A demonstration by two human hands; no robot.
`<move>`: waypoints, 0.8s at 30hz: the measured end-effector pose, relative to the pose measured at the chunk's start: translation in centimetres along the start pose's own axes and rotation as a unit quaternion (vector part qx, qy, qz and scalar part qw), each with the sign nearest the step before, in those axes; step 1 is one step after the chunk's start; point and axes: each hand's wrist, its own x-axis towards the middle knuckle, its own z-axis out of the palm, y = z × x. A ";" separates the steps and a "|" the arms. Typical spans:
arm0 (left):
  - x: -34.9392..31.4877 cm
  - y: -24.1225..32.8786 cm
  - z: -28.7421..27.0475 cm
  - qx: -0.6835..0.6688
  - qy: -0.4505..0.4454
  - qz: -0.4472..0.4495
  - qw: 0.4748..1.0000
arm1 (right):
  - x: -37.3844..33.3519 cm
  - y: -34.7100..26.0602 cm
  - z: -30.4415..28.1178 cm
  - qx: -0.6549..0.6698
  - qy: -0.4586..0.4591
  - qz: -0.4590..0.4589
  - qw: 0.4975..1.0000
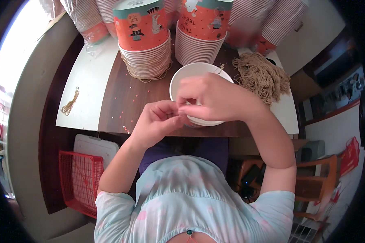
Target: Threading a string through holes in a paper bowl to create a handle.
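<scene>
A white paper bucket (188,74) with an open top stands on the table right in front of me. My right hand (210,97) is curled over its near rim, fingers pinched together. My left hand (160,117) meets it from the left, its fingertips pinched against the right hand's. What they pinch is hidden by the fingers. A short piece of tan string (220,68) sticks up at the bucket's far rim.
Two stacks of white buckets (150,56) topped with orange printed ones stand behind, with wrapped stacks further back. A heap of tan string (261,77) lies at the right, a small string bundle (70,103) at the left. A red basket (80,180) sits on the floor.
</scene>
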 end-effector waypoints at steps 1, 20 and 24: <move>-0.2 -0.2 -0.2 0.001 -0.001 0.000 1.000 | 0.4 0.2 0.2 -0.001 -0.013 0.017 1.000; -3.6 0.2 -0.1 0.274 0.119 0.126 0.946 | -3.4 -4.4 7.0 -0.153 0.261 0.087 0.949; -4.3 -1.2 1.2 0.440 0.201 0.334 0.809 | -4.2 -6.4 10.2 -0.131 0.252 0.099 0.954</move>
